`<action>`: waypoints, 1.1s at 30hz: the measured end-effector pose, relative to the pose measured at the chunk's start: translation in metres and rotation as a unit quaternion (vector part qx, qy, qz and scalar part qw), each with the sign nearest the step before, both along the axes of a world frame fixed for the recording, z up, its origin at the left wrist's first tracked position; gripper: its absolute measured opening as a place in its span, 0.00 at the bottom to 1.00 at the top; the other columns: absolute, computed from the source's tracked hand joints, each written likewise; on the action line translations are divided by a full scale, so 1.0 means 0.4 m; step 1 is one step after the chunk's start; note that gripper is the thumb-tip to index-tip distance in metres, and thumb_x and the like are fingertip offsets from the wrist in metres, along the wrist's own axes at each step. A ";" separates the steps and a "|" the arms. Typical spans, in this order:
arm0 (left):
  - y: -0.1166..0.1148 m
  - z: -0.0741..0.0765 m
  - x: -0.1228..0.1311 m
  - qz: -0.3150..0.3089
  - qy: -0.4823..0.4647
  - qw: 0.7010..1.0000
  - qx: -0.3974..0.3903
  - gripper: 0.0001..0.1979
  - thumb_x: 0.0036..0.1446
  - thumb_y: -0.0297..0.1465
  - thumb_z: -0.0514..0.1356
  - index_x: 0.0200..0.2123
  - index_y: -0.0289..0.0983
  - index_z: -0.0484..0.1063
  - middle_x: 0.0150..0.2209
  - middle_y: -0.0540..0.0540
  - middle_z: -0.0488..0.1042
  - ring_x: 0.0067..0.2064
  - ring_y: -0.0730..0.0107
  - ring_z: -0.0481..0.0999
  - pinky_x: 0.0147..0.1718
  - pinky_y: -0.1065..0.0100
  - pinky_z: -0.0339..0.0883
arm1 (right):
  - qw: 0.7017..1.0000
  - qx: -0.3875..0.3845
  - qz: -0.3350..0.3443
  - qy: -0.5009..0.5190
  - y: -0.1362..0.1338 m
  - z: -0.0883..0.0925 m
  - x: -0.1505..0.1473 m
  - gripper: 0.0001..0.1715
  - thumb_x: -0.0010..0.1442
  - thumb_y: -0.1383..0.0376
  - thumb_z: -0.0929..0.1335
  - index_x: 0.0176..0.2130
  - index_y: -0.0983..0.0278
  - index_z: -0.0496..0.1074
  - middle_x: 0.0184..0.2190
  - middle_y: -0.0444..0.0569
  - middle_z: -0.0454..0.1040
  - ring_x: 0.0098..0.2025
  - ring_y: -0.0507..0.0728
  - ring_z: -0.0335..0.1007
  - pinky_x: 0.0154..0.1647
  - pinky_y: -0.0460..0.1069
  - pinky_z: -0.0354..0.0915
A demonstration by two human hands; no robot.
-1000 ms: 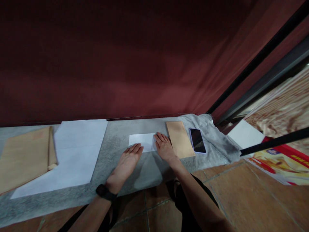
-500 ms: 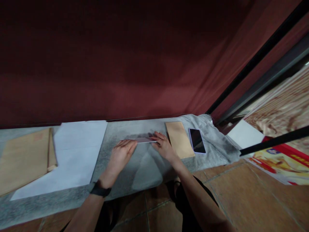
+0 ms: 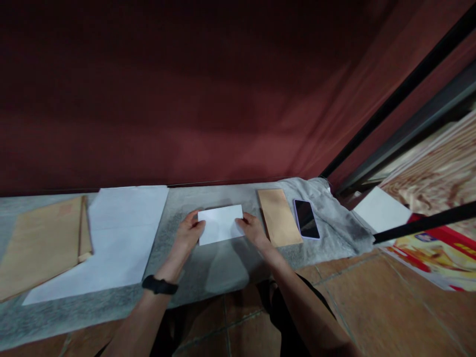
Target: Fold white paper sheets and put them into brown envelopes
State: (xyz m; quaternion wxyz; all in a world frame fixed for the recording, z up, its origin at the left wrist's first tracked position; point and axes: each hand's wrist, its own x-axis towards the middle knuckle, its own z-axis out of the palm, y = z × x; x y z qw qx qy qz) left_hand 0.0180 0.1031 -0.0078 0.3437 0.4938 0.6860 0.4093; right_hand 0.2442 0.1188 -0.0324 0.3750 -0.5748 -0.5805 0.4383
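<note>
Between my hands a white folded sheet of paper faces up, above the grey cloth-covered surface. My left hand pinches its left edge, thumb on top and fingers behind. At the right edge my right hand grips it the same way, thumb over the front. Just right of that hand lies a small brown envelope. To the left of my left hand, large white sheets lie flat, partly under a big brown envelope.
A phone with a purple case rests right of the small envelope. Behind the surface rises a dark red wall. Black bars cross the right side, near a red and yellow printed sheet and a white sheet.
The folded paper, seen edge-on before, has been tilted so its broad white face shows. Both hands have turned with it, thumbs now on the front.
</note>
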 end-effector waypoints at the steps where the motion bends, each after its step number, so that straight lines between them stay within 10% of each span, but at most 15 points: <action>1: 0.002 -0.002 0.004 -0.014 0.025 0.999 -0.018 0.28 0.53 0.33 0.58 0.59 0.37 0.71 0.28 0.52 0.78 0.29 0.66 0.77 0.29 0.68 0.69 | 0.999 0.017 -0.012 -0.048 -0.002 0.001 -0.001 0.10 0.60 0.63 0.67 0.35 0.64 0.78 0.26 0.43 0.74 0.29 0.53 0.67 0.31 0.46 0.62; 9: 0.009 0.005 0.060 -0.027 0.234 0.972 0.010 0.28 0.61 0.26 0.55 0.65 0.36 0.65 0.44 0.42 0.80 0.41 0.62 0.80 0.45 0.64 0.72 | 0.951 0.091 -0.048 -0.291 -0.027 0.011 -0.011 0.24 0.66 0.65 0.66 0.60 0.67 0.68 0.47 0.57 0.80 0.47 0.61 0.77 0.47 0.50 0.69; 18: -0.030 0.025 0.108 -0.054 0.448 0.890 0.061 0.23 0.67 0.26 0.46 0.58 0.35 0.73 0.58 0.35 0.73 0.53 0.51 0.77 0.52 0.54 0.71 | 0.906 0.144 -0.043 -0.395 -0.039 0.033 -0.016 0.28 0.68 0.66 0.65 0.65 0.69 0.65 0.54 0.63 0.74 0.56 0.67 0.70 0.58 0.59 0.66; 26: -0.040 -0.053 0.178 -0.212 0.454 0.859 0.108 0.27 0.70 0.32 0.43 0.68 0.34 0.61 0.71 0.39 0.59 0.74 0.55 0.52 0.71 0.48 0.46 | 0.895 0.186 0.060 -0.400 -0.058 0.011 -0.033 0.26 0.76 0.62 0.56 0.66 0.66 0.65 0.69 0.54 0.63 0.71 0.63 0.55 0.70 0.61 0.50; 33: -0.051 -0.061 0.183 -0.195 0.449 0.870 0.065 0.29 0.70 0.34 0.43 0.70 0.30 0.57 0.72 0.36 0.55 0.75 0.58 0.49 0.72 0.51 0.43 | 0.887 0.185 0.060 -0.419 -0.069 0.000 -0.015 0.29 0.75 0.60 0.58 0.70 0.67 0.60 0.70 0.56 0.59 0.72 0.65 0.52 0.71 0.63 0.48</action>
